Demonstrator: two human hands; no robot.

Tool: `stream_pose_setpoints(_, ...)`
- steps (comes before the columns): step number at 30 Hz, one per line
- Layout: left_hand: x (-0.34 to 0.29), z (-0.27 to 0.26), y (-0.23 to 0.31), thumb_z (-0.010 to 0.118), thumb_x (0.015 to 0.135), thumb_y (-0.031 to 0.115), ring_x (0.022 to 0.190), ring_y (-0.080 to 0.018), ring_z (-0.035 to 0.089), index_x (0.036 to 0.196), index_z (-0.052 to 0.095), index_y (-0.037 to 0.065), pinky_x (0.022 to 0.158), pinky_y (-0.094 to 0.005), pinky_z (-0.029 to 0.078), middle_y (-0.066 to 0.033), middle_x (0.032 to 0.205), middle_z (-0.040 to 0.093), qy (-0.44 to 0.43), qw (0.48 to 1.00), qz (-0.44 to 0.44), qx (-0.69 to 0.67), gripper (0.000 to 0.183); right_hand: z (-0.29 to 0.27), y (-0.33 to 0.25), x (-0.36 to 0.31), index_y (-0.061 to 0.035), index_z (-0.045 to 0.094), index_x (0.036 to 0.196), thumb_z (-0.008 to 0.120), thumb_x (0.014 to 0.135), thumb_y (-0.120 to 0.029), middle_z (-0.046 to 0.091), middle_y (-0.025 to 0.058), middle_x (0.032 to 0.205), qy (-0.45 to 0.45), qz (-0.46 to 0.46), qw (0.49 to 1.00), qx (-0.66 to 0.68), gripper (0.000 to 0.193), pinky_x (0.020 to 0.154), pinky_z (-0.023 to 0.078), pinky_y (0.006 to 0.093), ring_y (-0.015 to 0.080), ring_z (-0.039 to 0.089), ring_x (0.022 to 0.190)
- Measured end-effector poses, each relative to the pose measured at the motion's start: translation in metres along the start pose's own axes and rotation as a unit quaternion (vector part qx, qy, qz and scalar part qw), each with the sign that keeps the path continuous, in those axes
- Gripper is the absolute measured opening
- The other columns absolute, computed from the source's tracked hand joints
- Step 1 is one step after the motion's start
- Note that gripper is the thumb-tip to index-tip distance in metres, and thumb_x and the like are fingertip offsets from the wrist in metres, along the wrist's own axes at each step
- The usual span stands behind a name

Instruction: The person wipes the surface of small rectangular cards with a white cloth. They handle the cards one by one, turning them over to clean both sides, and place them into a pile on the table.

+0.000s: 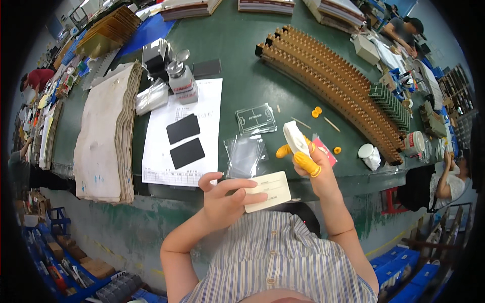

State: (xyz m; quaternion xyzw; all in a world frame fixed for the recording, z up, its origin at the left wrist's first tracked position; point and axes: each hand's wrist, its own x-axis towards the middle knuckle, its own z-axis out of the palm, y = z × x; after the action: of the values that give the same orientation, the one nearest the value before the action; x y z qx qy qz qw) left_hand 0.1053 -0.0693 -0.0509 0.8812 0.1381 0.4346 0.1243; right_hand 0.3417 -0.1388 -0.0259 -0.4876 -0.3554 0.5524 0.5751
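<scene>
At the table's near edge my left hand (225, 199) grips a cream-coloured card (270, 192) with a few printed lines, fingers across its left part. My right hand (316, 169), with yellow finger cots on its fingertips, pinches a folded white cloth (293, 135) up and to the right of the card. The two are apart. Beyond my left hand lie clear plastic sleeves (246, 154) and a small stack of clear printed plates (256, 119). Partly under my right hand is a red-and-white packet (324, 150).
Two black card stacks (187, 152) lie on a printed sheet (207, 121), with a pump bottle (182, 81) behind. Thick grey boards (106, 136) stand left. A long slotted brown rack (323, 81) holding green plates (391, 106) crosses the right. Loose yellow finger cots (317, 111) and a white tub (414, 143) lie nearby.
</scene>
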Motion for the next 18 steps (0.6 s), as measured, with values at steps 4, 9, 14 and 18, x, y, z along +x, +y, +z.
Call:
stream_pose_setpoints(4,0.002,-0.006,-0.002,0.071,0.068,0.002,0.092,-0.0076,0.061,0.146,0.013,0.007,0.095,-0.0386,0.022,0.014,0.091,0.068,-0.021,0.997,0.051,0.052,0.097,0.016,0.002,0.002,-0.0006,0.044,0.126,0.069,0.082,-0.009,0.063,0.0078,0.103,-0.058,-0.005,0.998,-0.033,0.051,0.086,0.047,0.0277,0.0129,0.06,0.096)
stream_pose_setpoints(9,-0.001,-0.002,0.0,0.063,0.07,0.006,0.092,0.0011,0.052,0.09,0.073,0.027,0.094,-0.0307,0.022,0.0109,0.098,0.065,-0.008,0.999,-0.012,0.039,0.031,0.022,0.006,0.002,-0.0007,0.041,0.131,0.074,0.078,-0.008,0.062,0.0069,0.102,-0.072,0.045,0.996,-0.038,0.062,0.083,0.047,0.027,0.0111,0.058,0.097)
stream_pose_setpoints(14,0.006,-0.001,0.004,0.065,0.071,-0.002,0.099,-0.0113,0.055,0.117,0.063,0.017,0.093,-0.0297,0.031,-0.0013,0.106,0.063,0.004,0.992,-0.121,-0.027,0.05,0.024,0.007,0.0,-0.0011,0.038,0.135,0.075,0.076,-0.008,0.06,0.0063,0.103,-0.041,0.046,0.998,-0.019,0.07,0.083,0.048,0.0273,0.0114,0.058,0.096)
stream_pose_setpoints(18,0.022,0.008,0.011,0.052,0.084,-0.004,0.102,-0.0172,0.057,0.144,0.019,0.002,0.093,-0.0313,0.041,-0.0144,0.098,0.065,0.12,0.838,-0.359,-0.393,0.069,0.024,0.003,-0.001,-0.0013,0.036,0.137,0.075,0.076,-0.006,0.06,0.0068,0.104,-0.018,0.043,0.999,-0.021,0.072,0.082,0.048,0.0271,0.0121,0.058,0.096)
